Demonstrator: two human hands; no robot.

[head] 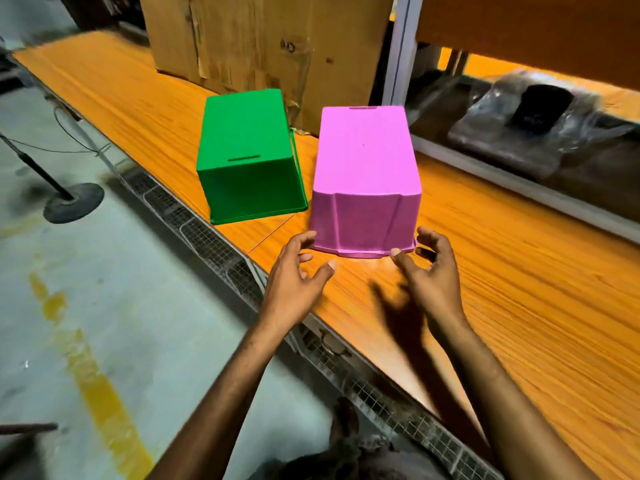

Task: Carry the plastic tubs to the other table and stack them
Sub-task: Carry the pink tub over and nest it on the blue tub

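Observation:
A pink plastic tub point(365, 174) stands upside down on the orange wooden table point(519, 306), its rim on the tabletop. A green tub point(247, 150), also upside down, stands just to its left, apart from it. My left hand point(298, 275) hovers at the pink tub's near left corner with fingers spread and loosely curled, fingertips close to the rim. At the near right corner my right hand point(429, 268) is held the same way. Neither hand grips the tub.
A large cardboard box point(263, 46) stands on the table behind the tubs. A grey shelf frame point(398, 53) to the right holds plastic-wrapped items point(540, 133). Left of the table lie a concrete floor, a yellow line point(93, 375) and a round stand base point(74, 202).

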